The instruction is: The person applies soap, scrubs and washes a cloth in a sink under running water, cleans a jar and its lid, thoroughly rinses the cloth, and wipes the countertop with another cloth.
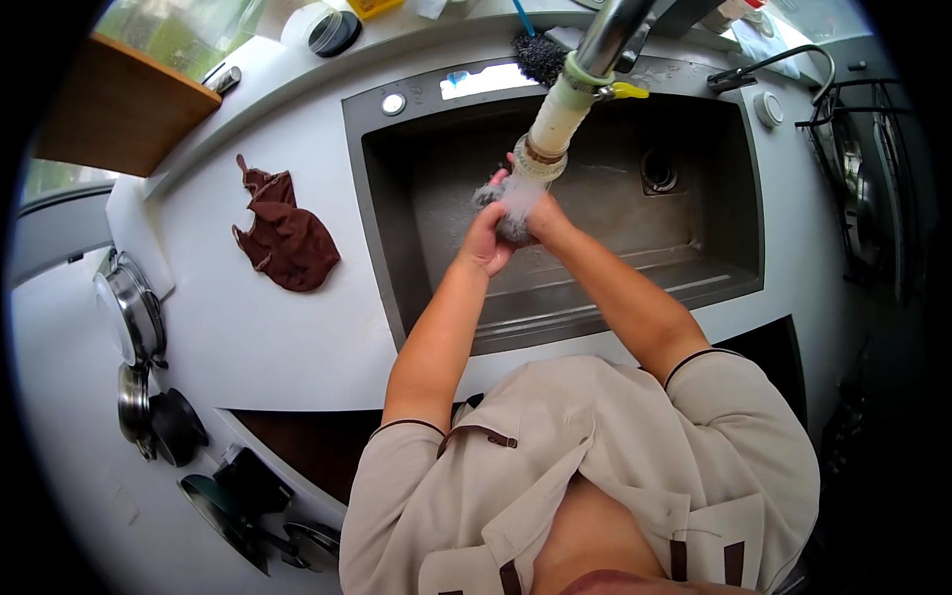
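Over the dark grey sink (pixel 555 319), both hands are close together under the white and pale green tap extension (pixel 560 119). Water pours from it onto a wet grey wad (pixel 513 226), whose exact kind is blurred by the stream. My left hand (pixel 486 241) is curled round the wad from the left. From the right, my right hand (pixel 545 218) presses against the same wad, its fingers partly hidden by the water and the tap end.
A brown cloth (pixel 288 243) lies on the white counter (pixel 337 337) left of the sink. Behind the tap sits a dark bristly scrubber (pixel 538 58) with a blue handle. A drain (pixel 658 172) is at the basin's right. Pots (pixel 134 307) stand far left, a dark rack (pixel 863 124) right.
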A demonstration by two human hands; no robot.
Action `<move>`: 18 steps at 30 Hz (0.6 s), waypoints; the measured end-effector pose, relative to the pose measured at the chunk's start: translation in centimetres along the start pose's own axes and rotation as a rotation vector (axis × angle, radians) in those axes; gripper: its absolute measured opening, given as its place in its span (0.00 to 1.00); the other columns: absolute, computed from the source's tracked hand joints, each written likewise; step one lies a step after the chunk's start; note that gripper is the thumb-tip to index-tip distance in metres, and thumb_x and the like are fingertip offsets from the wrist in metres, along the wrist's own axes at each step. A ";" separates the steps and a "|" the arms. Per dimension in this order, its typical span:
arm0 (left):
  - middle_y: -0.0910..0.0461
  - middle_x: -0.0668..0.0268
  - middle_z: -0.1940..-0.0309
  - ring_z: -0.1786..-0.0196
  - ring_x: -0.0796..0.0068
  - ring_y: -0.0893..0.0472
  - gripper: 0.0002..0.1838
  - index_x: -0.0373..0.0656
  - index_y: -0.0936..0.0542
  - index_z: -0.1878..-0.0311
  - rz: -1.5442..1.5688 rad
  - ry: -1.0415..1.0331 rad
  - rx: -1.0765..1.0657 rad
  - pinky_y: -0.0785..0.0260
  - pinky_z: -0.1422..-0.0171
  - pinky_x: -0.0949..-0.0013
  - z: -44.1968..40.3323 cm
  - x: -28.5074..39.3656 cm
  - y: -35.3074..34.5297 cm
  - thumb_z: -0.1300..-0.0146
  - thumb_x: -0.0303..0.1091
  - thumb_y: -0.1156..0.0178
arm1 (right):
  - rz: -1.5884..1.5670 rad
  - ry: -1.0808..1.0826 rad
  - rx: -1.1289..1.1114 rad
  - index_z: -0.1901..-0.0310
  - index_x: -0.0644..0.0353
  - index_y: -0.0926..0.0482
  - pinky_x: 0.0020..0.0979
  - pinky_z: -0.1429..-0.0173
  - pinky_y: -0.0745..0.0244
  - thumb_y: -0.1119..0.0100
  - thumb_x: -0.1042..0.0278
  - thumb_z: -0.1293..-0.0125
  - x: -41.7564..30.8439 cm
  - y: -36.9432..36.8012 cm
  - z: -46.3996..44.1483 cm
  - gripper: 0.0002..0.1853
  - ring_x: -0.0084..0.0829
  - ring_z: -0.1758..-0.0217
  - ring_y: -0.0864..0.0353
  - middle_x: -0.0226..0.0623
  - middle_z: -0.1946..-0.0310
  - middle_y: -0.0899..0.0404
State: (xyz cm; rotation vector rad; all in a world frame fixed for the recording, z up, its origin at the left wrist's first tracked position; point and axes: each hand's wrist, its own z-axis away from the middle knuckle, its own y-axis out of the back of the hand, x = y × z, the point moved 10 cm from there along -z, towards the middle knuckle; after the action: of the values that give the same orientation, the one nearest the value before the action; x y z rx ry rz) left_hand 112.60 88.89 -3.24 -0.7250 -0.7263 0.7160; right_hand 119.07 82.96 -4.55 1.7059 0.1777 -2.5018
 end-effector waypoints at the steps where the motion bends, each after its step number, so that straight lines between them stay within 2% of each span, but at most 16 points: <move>1: 0.32 0.59 0.37 0.35 0.54 0.32 0.34 0.43 0.36 0.34 0.033 0.070 -0.143 0.39 0.34 0.39 -0.3 -0.9 -0.7 0.43 0.47 0.45 | 0.214 0.133 -0.006 0.47 0.54 0.24 0.36 0.43 0.28 0.46 0.56 0.37 -1.0 0.6 -0.2 0.19 0.38 0.48 0.22 0.37 0.50 0.22; 2: 0.32 0.59 0.37 0.35 0.54 0.32 0.34 0.43 0.36 0.34 0.025 0.076 -0.152 0.39 0.34 0.39 -0.5 -1.4 -1.1 0.43 0.47 0.45 | 0.427 0.268 0.017 0.47 0.54 0.24 0.37 0.43 0.29 0.45 0.57 0.38 -2.0 1.2 -0.2 0.19 0.38 0.48 0.23 0.38 0.50 0.22; 4: 0.27 0.61 0.42 0.39 0.58 0.27 0.28 0.43 0.32 0.39 0.250 0.016 -0.203 0.34 0.37 0.46 -0.7 -1.8 -2.7 0.40 0.48 0.47 | 1.032 0.107 -0.065 0.44 0.51 0.27 0.43 0.34 0.42 0.40 0.46 0.48 -5.2 1.7 0.5 0.30 0.45 0.36 0.36 0.43 0.43 0.31; 5: 0.27 0.61 0.42 0.39 0.58 0.27 0.28 0.43 0.32 0.39 0.243 0.022 -0.217 0.34 0.37 0.46 -1.5 -2.2 -3.1 0.40 0.48 0.47 | 0.969 0.118 -0.071 0.44 0.54 0.26 0.40 0.38 0.36 0.40 0.47 0.44 -4.0 2.8 -0.3 0.29 0.43 0.41 0.30 0.42 0.46 0.28; 6: 0.25 0.62 0.46 0.43 0.60 0.25 0.25 0.44 0.29 0.42 0.205 -0.033 -0.110 0.31 0.39 0.51 -2.6 -2.2 -2.0 0.37 0.49 0.48 | 0.974 0.121 -0.058 0.44 0.54 0.26 0.40 0.38 0.36 0.40 0.47 0.44 -4.4 4.0 -0.3 0.29 0.43 0.41 0.30 0.42 0.46 0.28; 7: 0.23 0.63 0.49 0.47 0.63 0.22 0.22 0.44 0.27 0.46 0.172 -0.091 0.000 0.28 0.42 0.55 -3.7 -2.4 -0.5 0.35 0.49 0.49 | 0.756 0.151 -0.061 0.44 0.56 0.26 0.39 0.41 0.33 0.41 0.47 0.42 -5.0 5.1 0.0 0.29 0.42 0.44 0.28 0.43 0.47 0.27; 8: 0.23 0.63 0.49 0.47 0.63 0.22 0.22 0.44 0.27 0.46 0.178 -0.090 -0.007 0.28 0.42 0.55 -4.9 -2.5 0.2 0.35 0.49 0.49 | 0.539 0.179 -0.069 0.44 0.58 0.25 0.37 0.44 0.30 0.42 0.47 0.40 -5.5 6.1 0.2 0.28 0.41 0.47 0.25 0.43 0.49 0.26; 9: 0.21 0.65 0.54 0.50 0.66 0.21 0.20 0.45 0.25 0.49 0.259 -0.117 -0.082 0.28 0.44 0.58 -6.1 -2.2 0.9 0.34 0.48 0.50 | 0.453 0.157 -0.026 0.45 0.60 0.24 0.32 0.47 0.28 0.42 0.48 0.38 -5.6 7.6 0.0 0.27 0.39 0.51 0.23 0.46 0.50 0.25; 10: 0.20 0.66 0.58 0.53 0.69 0.20 0.18 0.46 0.23 0.51 0.337 -0.139 -0.149 0.27 0.46 0.62 -5.0 -1.1 -0.9 0.33 0.48 0.51 | 0.382 0.047 -0.035 0.42 0.59 0.27 0.38 0.44 0.29 0.47 0.41 0.36 -5.2 8.2 -0.3 0.31 0.38 0.48 0.24 0.45 0.48 0.25; 11: 0.21 0.65 0.54 0.51 0.69 0.22 0.15 0.45 0.24 0.49 0.154 -0.196 0.227 0.28 0.46 0.65 -3.8 -0.9 1.0 0.34 0.42 0.47 | 0.261 -0.222 0.053 0.40 0.57 0.29 0.43 0.43 0.30 0.51 0.36 0.36 -2.9 9.3 0.8 0.34 0.39 0.46 0.24 0.42 0.46 0.25; 12: 0.21 0.65 0.54 0.51 0.69 0.22 0.15 0.45 0.24 0.49 0.148 -0.196 0.227 0.28 0.46 0.65 -4.0 -1.3 1.4 0.34 0.42 0.47 | 0.133 -0.482 0.139 0.38 0.56 0.31 0.48 0.42 0.30 0.55 0.32 0.36 -1.9 9.3 2.8 0.37 0.39 0.44 0.25 0.40 0.45 0.25; 13: 0.22 0.63 0.52 0.51 0.66 0.22 0.15 0.43 0.24 0.49 -0.139 -0.347 0.178 0.29 0.45 0.63 -4.1 0.0 1.2 0.38 0.37 0.42 | 0.126 -0.479 0.141 0.38 0.56 0.31 0.48 0.42 0.30 0.55 0.32 0.36 -1.6 8.6 3.2 0.37 0.39 0.44 0.25 0.40 0.45 0.25; 14: 0.23 0.62 0.51 0.51 0.64 0.22 0.18 0.41 0.24 0.49 -0.426 -0.492 0.125 0.29 0.45 0.61 -3.9 0.9 0.6 0.42 0.32 0.38 | -0.165 -0.680 0.001 0.38 0.54 0.32 0.52 0.42 0.31 0.58 0.28 0.37 0.8 5.9 4.5 0.39 0.39 0.42 0.25 0.39 0.44 0.25; 15: 0.23 0.62 0.51 0.51 0.64 0.22 0.18 0.41 0.24 0.49 -0.433 -0.490 0.124 0.29 0.45 0.61 -2.9 1.5 -0.3 0.42 0.32 0.38 | -0.461 -0.870 -0.146 0.37 0.51 0.32 0.57 0.42 0.33 0.61 0.24 0.39 2.3 3.0 6.3 0.41 0.39 0.41 0.26 0.37 0.44 0.25; 17: 0.28 0.57 0.44 0.43 0.55 0.27 0.29 0.45 0.24 0.44 -1.369 -0.858 -0.140 0.34 0.38 0.59 2.7 3.7 -9.0 0.55 0.27 0.31 | -0.595 -0.846 -0.223 0.39 0.52 0.31 0.55 0.42 0.31 0.59 0.23 0.40 2.9 1.2 7.3 0.41 0.39 0.42 0.25 0.39 0.45 0.25; 18: 0.28 0.57 0.44 0.43 0.55 0.27 0.29 0.45 0.24 0.44 -1.379 -0.847 -0.140 0.34 0.38 0.59 3.8 4.4 -9.6 0.55 0.27 0.31 | -0.724 -0.820 -0.296 0.40 0.52 0.30 0.54 0.41 0.30 0.58 0.23 0.41 2.9 -0.2 7.6 0.41 0.39 0.42 0.25 0.41 0.45 0.25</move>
State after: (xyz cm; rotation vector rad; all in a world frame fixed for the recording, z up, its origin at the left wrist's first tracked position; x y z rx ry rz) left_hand 115.07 88.32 7.70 0.1199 -1.7765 -0.3729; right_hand 110.96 81.85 -4.47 0.4346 1.1585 -3.1804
